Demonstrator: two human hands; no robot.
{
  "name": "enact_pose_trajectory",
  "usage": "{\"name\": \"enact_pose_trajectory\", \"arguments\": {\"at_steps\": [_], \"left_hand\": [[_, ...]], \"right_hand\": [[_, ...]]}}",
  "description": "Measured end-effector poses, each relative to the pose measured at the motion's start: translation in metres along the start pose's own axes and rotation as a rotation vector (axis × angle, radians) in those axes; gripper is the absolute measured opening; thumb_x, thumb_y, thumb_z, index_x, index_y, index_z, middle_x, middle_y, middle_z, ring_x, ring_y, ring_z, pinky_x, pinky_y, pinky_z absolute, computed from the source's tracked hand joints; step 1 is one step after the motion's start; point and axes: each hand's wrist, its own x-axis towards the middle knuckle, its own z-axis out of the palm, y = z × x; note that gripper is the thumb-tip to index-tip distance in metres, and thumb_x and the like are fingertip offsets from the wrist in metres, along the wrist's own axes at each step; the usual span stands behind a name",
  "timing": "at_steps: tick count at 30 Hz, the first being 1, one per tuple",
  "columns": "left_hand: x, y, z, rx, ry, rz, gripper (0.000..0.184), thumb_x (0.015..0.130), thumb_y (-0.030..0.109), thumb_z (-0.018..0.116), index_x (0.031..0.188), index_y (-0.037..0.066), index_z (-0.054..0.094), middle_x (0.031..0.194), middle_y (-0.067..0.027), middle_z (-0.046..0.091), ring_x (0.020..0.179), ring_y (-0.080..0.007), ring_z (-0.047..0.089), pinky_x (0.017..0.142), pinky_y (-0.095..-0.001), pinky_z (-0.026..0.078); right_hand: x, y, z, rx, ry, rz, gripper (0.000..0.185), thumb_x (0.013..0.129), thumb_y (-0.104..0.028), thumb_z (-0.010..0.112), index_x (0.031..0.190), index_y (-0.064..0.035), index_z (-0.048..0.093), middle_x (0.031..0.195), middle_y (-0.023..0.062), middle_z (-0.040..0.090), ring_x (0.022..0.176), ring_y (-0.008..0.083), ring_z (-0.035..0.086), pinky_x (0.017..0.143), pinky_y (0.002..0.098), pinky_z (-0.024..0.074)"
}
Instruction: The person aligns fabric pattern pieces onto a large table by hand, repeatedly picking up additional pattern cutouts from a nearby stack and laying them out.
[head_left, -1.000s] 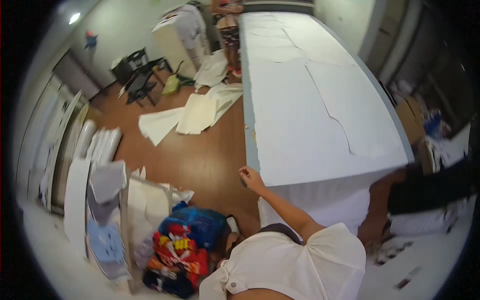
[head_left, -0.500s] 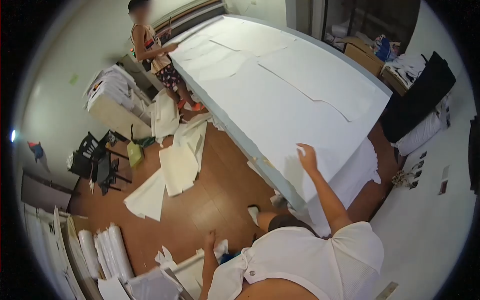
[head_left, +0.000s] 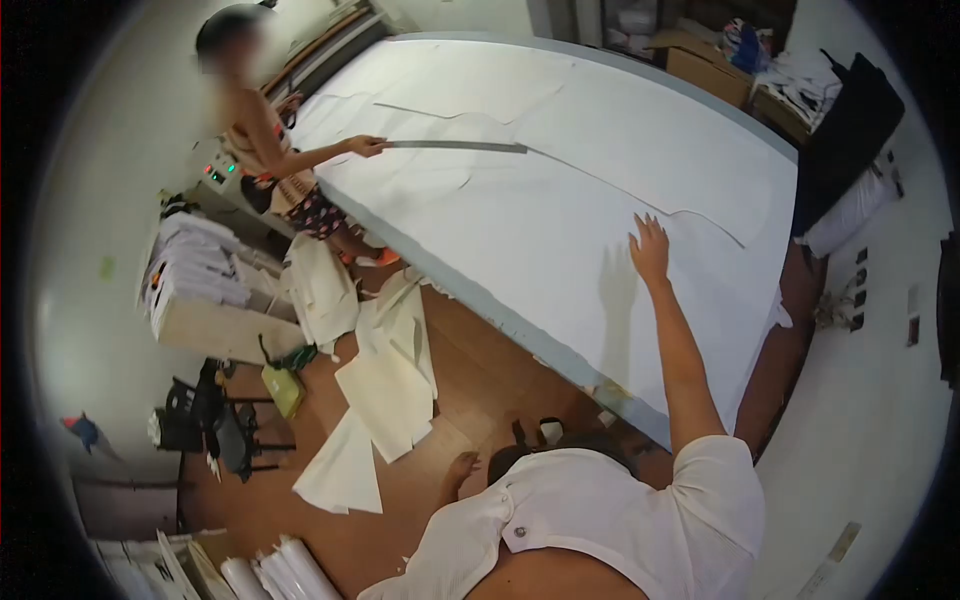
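Note:
My right hand (head_left: 651, 247) reaches over the large table, fingers spread and nothing held. Its shadow falls on the white sheet material (head_left: 560, 240) spread over the tabletop. Just ahead of the fingers runs the cut-like edge of a white pattern-shaped piece (head_left: 690, 180). At my left side my left hand (head_left: 463, 467) hangs low above the floor, its fingers loosely bent with nothing visible in them. Across the table, a co-worker's hand (head_left: 367, 146) holds a long grey ruler-like strip (head_left: 455, 147) that extends over the white pieces.
The table's grey-blue edge (head_left: 500, 325) runs diagonally past me. Cream offcuts (head_left: 385, 400) lie on the brown floor (head_left: 480, 375). Dark chairs (head_left: 235, 430) and white rolls (head_left: 295, 570) are at left. A cardboard box (head_left: 705, 75) and a black draped item (head_left: 845, 150) stand beyond the table.
My right hand has moved farther forward over the table. The co-worker has leaned in, bringing the grey strip out across the sheet. My view has shifted closer to the table.

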Motion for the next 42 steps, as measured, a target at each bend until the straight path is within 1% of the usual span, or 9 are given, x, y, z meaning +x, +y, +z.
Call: {"name": "enact_pose_trajectory", "arguments": {"at_steps": [1,8,17,20,24,26,29,36,42], "left_hand": [[0.006,0.018,-0.019,0.022,0.008,-0.009,0.037,0.086,0.029,0.044,0.115,0.008,0.052,0.097,-0.0096,0.06,0.076,-0.0196,0.059,0.06,-0.0277,0.043],[0.076,0.162,-0.129,0.213,0.022,-0.149,0.036,0.086,0.028,0.044,0.114,0.006,0.052,0.098,-0.0106,0.059,0.079,-0.0208,0.059,0.064,-0.029,0.043],[0.165,0.368,-0.205,0.308,0.026,-0.304,0.036,0.085,0.027,0.043,0.113,0.005,0.052,0.101,-0.0119,0.059,0.082,-0.0224,0.058,0.069,-0.0308,0.042],[0.225,0.416,-0.223,0.388,-0.128,-0.078,0.038,0.087,0.03,0.039,0.112,0.004,0.052,0.1,-0.0107,0.058,0.081,-0.0198,0.055,0.069,-0.0288,0.041],[0.305,0.523,-0.189,-0.426,0.398,0.155,0.058,0.09,0.052,0.026,0.127,0.009,0.039,0.108,-0.0103,0.053,0.091,-0.0228,0.052,0.078,-0.0294,0.039],[0.314,0.558,-0.16,-0.635,0.433,0.08,0.061,0.09,0.054,0.021,0.13,0.011,0.035,0.121,-0.0126,0.048,0.105,-0.0272,0.049,0.086,-0.0338,0.039],[0.273,0.618,-0.112,-0.724,0.46,0.152,0.063,0.089,0.055,0.019,0.131,0.01,0.033,0.126,-0.0135,0.044,0.112,-0.0272,0.046,0.091,-0.0356,0.036],[0.279,0.634,-0.101,-0.775,0.473,0.12,0.061,0.089,0.052,0.022,0.131,0.01,0.033,0.126,-0.0144,0.044,0.111,-0.0281,0.046,0.091,-0.0358,0.036],[0.287,0.637,-0.103,-0.755,0.493,0.096,0.06,0.089,0.05,0.024,0.131,0.009,0.033,0.126,-0.0151,0.044,0.111,-0.0289,0.046,0.09,-0.036,0.037]], "right_hand": [[0.014,0.0,0.018,-0.092,-0.025,0.057,0.052,0.08,-0.027,0.054,0.129,-0.014,0.04,0.13,0.0125,0.041,0.12,0.031,0.038,0.099,0.0447,0.0281],[0.107,0.018,0.156,-0.363,0.001,0.211,0.07,0.079,-0.055,0.046,0.137,-0.0218,0.026,0.142,0.0097,0.024,0.129,0.0328,0.023,0.101,0.0541,0.0188],[0.198,0.039,0.264,-0.37,-0.125,0.342,0.066,0.079,-0.057,0.045,0.135,-0.0281,0.028,0.141,0.0098,0.025,0.127,0.0352,0.025,0.099,0.0563,0.0214],[0.218,0.048,0.271,-0.457,-0.131,0.434,0.065,0.079,-0.057,0.046,0.135,-0.0285,0.029,0.14,0.0099,0.026,0.126,0.0375,0.026,0.097,0.0591,0.0226],[0.239,0.042,0.29,-0.531,-0.2,0.536,0.065,0.08,-0.059,0.044,0.135,-0.0274,0.03,0.141,0.0101,0.026,0.128,0.0396,0.022,0.096,0.0642,0.0181],[0.241,0.051,0.299,-0.599,-0.159,0.543,0.068,0.077,-0.063,0.042,0.135,-0.0284,0.03,0.141,0.0097,0.024,0.126,0.0406,0.023,0.094,0.0661,0.0175],[0.259,0.052,0.312,-0.53,-0.182,0.567,0.069,0.077,-0.065,0.04,0.135,-0.0285,0.03,0.142,0.0093,0.023,0.128,0.0401,0.02,0.095,0.0658,0.0142],[0.263,0.06,0.299,-0.466,-0.282,0.666,0.069,0.078,-0.066,0.037,0.136,-0.029,0.028,0.144,0.0079,0.018,0.13,0.0383,0.013,0.097,0.0648,0.0058],[0.272,0.065,0.307,-0.476,-0.278,0.636,0.069,0.078,-0.066,0.036,0.136,-0.0295,0.026,0.144,0.0071,0.017,0.13,0.0374,0.013,0.097,0.0647,0.0064]]}}
